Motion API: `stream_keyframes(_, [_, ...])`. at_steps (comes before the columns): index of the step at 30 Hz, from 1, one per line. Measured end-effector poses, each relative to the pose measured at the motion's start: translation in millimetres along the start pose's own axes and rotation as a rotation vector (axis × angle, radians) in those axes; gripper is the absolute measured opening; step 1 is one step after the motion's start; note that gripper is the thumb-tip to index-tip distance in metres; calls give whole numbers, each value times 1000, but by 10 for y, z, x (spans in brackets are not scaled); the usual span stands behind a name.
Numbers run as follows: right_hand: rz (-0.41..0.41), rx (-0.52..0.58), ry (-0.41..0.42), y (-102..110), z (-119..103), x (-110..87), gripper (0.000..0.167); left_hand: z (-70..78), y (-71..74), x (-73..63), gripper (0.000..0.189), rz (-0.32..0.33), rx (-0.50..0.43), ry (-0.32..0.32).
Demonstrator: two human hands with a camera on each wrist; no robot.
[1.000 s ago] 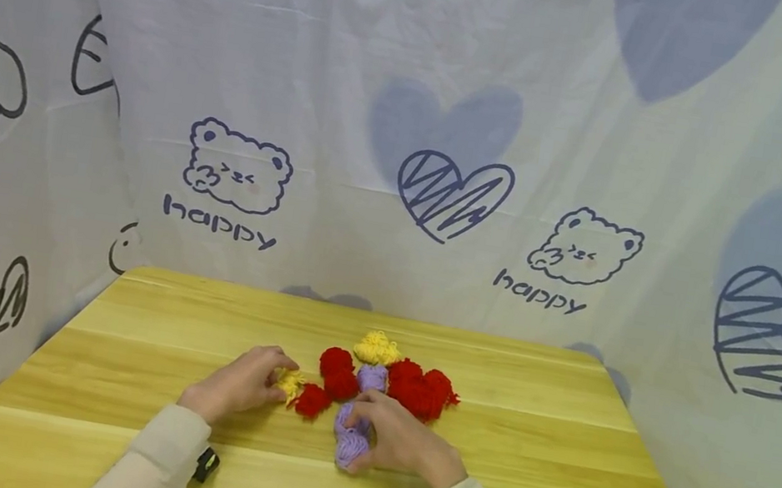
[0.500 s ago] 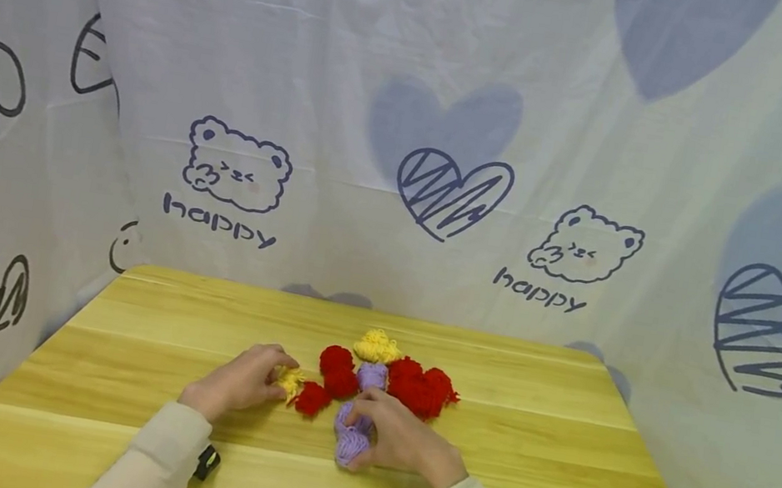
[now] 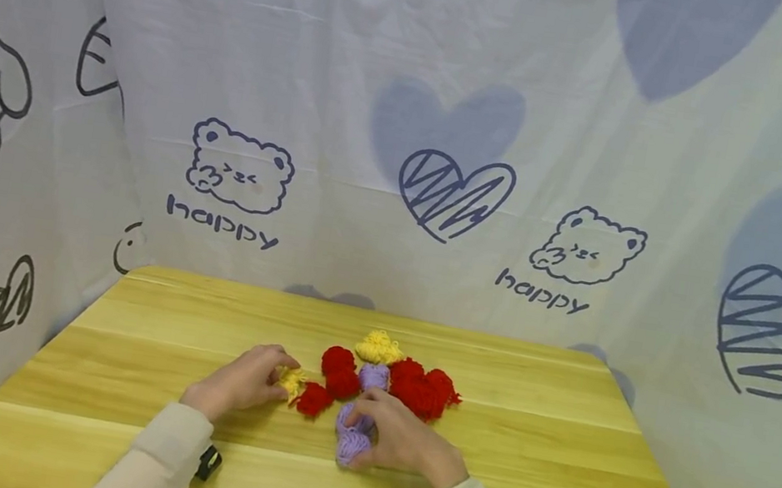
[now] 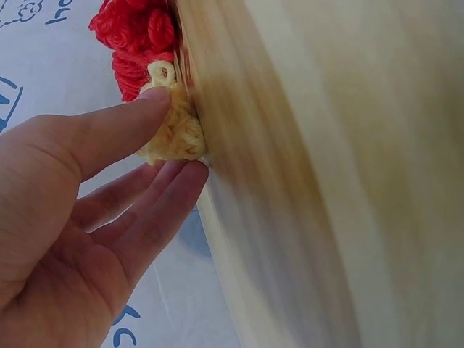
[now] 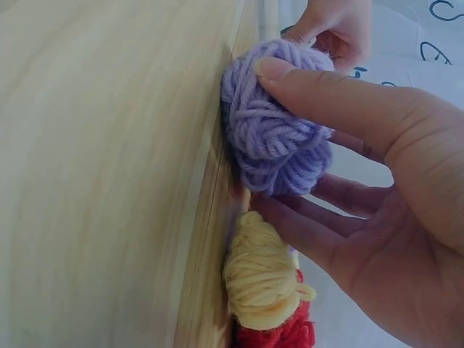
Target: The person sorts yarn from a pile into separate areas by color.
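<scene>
My left hand (image 3: 243,380) pinches a small yellow yarn ball (image 3: 293,383) between thumb and fingers, low over the wood. In the left wrist view the thumb lies on one side of this yellow yarn (image 4: 177,134), the fingertips on the other, beside red yarn (image 4: 134,32). At the table's middle, my right hand (image 3: 407,442) grips purple yarn (image 3: 353,447) that shows as two wound lumps. Its thumb presses the purple yarn (image 5: 268,119) in the right wrist view, where a yellow yarn ball (image 5: 261,275) sits just past the fingers.
Red yarn balls (image 3: 339,373) lie left of another purple ball (image 3: 374,376), with more red yarn (image 3: 422,390) on its right. A yellow ball (image 3: 379,348) tops the cluster. The wooden table (image 3: 537,485) meets a printed cloth (image 3: 335,210) at the back and sides.
The head view shifts very slightly. Both hands keep their holds, and the yarn balls stay where they were.
</scene>
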State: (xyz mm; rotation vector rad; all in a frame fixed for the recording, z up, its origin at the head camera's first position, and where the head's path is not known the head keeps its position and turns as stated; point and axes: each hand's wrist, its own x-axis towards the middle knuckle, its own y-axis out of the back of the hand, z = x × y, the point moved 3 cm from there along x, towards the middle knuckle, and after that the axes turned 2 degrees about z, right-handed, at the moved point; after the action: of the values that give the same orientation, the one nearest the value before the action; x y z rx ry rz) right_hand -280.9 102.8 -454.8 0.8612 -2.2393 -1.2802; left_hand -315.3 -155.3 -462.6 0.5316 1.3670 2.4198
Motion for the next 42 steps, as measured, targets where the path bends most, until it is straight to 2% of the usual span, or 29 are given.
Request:
stream_keyframes(9, [25, 41, -27, 11, 4, -19, 34, 18, -1, -11, 42, 2, -3, 26])
stream_keyframes(16, [23, 44, -30, -1, 7, -10, 34, 12, -1, -5, 42, 5, 0, 11])
stream_keyframes(22, [7, 61, -14, -7, -2, -8, 43, 11, 8, 9, 42, 4, -3, 6])
stream_keyframes(28, [-10, 68, -33, -27, -18, -43, 62, 8, -16, -7, 43, -4, -16, 48])
stream_keyframes(36, [-11, 35, -41, -51, -36, -91, 59, -8, -70, -22, 43, -7, -39, 63])
stream_keyframes(42, [13, 12, -24, -36, -32, -72, 54, -17, -24, 27, 42, -5, -41, 77])
